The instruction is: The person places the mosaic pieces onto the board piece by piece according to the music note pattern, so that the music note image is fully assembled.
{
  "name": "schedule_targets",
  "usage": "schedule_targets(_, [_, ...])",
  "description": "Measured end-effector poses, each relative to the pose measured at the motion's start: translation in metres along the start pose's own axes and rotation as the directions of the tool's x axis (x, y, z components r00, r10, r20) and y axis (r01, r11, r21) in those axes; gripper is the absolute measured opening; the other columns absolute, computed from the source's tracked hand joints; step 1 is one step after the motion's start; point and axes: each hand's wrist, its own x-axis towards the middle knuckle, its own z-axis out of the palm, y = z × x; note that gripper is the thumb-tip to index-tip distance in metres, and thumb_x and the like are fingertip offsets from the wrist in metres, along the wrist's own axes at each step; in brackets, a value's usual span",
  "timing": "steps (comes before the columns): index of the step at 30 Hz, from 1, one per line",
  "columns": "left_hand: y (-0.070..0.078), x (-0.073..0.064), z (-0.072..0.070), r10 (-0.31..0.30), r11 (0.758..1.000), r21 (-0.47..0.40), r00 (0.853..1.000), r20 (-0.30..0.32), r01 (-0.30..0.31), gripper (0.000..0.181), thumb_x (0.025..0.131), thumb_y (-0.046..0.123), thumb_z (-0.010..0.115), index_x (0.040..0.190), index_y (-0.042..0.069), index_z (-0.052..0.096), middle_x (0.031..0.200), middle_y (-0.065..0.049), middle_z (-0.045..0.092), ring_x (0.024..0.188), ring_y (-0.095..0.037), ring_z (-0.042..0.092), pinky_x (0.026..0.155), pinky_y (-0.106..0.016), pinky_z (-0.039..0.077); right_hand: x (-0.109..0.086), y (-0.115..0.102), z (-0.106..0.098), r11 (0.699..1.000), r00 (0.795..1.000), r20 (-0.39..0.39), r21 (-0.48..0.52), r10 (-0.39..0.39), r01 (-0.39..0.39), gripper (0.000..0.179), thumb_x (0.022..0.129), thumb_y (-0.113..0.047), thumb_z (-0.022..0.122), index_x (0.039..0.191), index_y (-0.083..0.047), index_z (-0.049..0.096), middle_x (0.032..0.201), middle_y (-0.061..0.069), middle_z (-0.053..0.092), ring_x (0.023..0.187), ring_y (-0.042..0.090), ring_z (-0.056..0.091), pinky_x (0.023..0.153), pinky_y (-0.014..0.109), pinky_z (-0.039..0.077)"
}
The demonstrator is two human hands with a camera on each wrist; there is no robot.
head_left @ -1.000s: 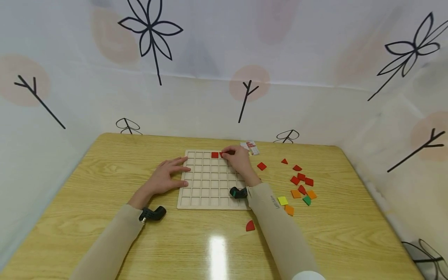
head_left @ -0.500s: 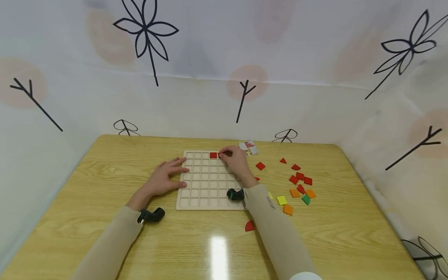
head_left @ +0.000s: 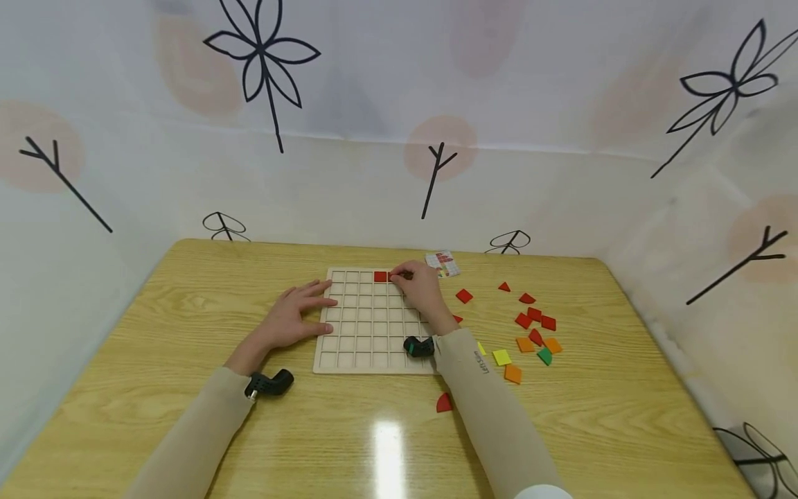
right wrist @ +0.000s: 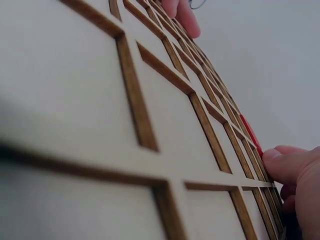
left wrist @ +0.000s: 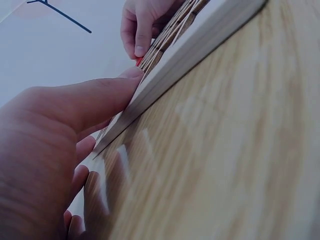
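A wooden grid board (head_left: 349, 355) lies on the table, its square cells framed by raised strips. A red square tile (head_left: 380, 276) sits in the far row. Just right of it, my right hand (head_left: 420, 285) pinches a small red tile between thumb and fingertips, mostly covered by them. In the right wrist view that thumb (right wrist: 280, 162) meets the end of a thin red edge at the board's far side. My left hand (head_left: 289, 315) is spread along the left rim, its fingertips on the board. The left wrist view has its thumb (left wrist: 107, 95) against that rim.
Right of the board lie scattered tiles: several red ones (head_left: 524, 320), orange ones (head_left: 513, 374), a yellow square (head_left: 501, 357) and a green one (head_left: 545, 356). A red quarter-round tile (head_left: 444, 403) lies nearer the front. A patterned card (head_left: 445, 262) lies behind the right hand.
The red tile in the right hand has settled slightly toward the cell beside the red square, with less of it showing. The left hand stays put; the view shifts a little.
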Motion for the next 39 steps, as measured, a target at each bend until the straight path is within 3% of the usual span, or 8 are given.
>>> schedule_targets(13, [-0.001, -0.002, -0.001, 0.001, 1.0, 0.006, 1.0, 0.0, -0.001, 0.053, 0.087, 0.039, 0.076, 0.132, 0.012, 0.067, 0.158, -0.009, 0.036, 0.147, -0.033, 0.024, 0.116, -0.061, 0.01, 0.0, 0.001, 0.003, 1.0, 1.0, 0.026, -0.028, 0.012, -0.011, 0.014, 0.097, -0.012, 0.067, 0.102, -0.007, 0.078, 0.107, 0.009, 0.068, 0.094, 0.025, 0.063, 0.081, 0.04, 0.053])
schedule_targets(18, [0.001, -0.002, -0.003, 0.006, 1.0, 0.009, 1.0, 0.003, -0.006, 0.054, 0.087, 0.039, 0.076, 0.132, 0.012, 0.067, 0.158, -0.009, 0.036, 0.147, -0.033, 0.025, 0.116, -0.061, 0.011, -0.002, 0.0, -0.001, 0.994, 0.998, 0.012, 0.089, 0.059, -0.06, 0.018, 0.098, -0.011, 0.064, 0.112, -0.006, 0.075, 0.107, 0.01, 0.068, 0.091, 0.023, 0.061, 0.074, 0.035, 0.051])
schedule_targets(23, [0.001, -0.001, -0.004, 0.008, 1.0, 0.004, 1.0, 0.01, -0.008, 0.054, 0.087, 0.039, 0.076, 0.132, 0.012, 0.066, 0.158, -0.009, 0.036, 0.147, -0.033, 0.025, 0.116, -0.061, 0.011, -0.001, 0.001, -0.008, 0.967, 0.995, 0.021, 0.232, 0.101, -0.103, 0.022, 0.097, -0.007, 0.063, 0.117, -0.003, 0.072, 0.108, 0.01, 0.068, 0.092, 0.023, 0.062, 0.072, 0.031, 0.051])
schedule_targets(31, [-0.001, 0.0, -0.001, 0.014, 1.0, 0.015, 1.0, 0.0, -0.014, 0.053, 0.087, 0.041, 0.076, 0.131, 0.013, 0.067, 0.158, -0.008, 0.037, 0.147, -0.033, 0.025, 0.115, -0.061, 0.013, 0.001, 0.01, -0.03, 0.975, 0.997, 0.05, 0.21, 0.061, -0.07, 0.024, 0.098, -0.005, 0.062, 0.12, -0.002, 0.071, 0.116, 0.012, 0.068, 0.104, 0.027, 0.063, 0.087, 0.04, 0.054])
schedule_targets(35, [-0.002, 0.001, 0.0, 0.013, 1.0, 0.018, 1.0, 0.001, -0.013, 0.054, 0.086, 0.041, 0.076, 0.132, 0.014, 0.067, 0.158, -0.007, 0.036, 0.147, -0.032, 0.025, 0.115, -0.061, 0.013, -0.001, 0.019, -0.048, 0.983, 0.998, 0.041, 0.177, 0.051, -0.057, 0.022, 0.098, -0.004, 0.062, 0.118, -0.001, 0.072, 0.116, 0.013, 0.068, 0.104, 0.028, 0.062, 0.087, 0.039, 0.053])
schedule_targets(39, [-0.003, 0.001, 0.002, 0.012, 1.0, 0.028, 1.0, -0.003, -0.012, 0.054, 0.086, 0.042, 0.076, 0.132, 0.015, 0.067, 0.158, -0.006, 0.037, 0.147, -0.031, 0.025, 0.115, -0.061, 0.013, -0.006, 0.029, -0.07, 0.985, 0.996, 0.042, 0.149, 0.078, -0.083, 0.021, 0.099, -0.007, 0.062, 0.116, -0.001, 0.072, 0.116, 0.014, 0.067, 0.1, 0.026, 0.06, 0.078, 0.03, 0.051])
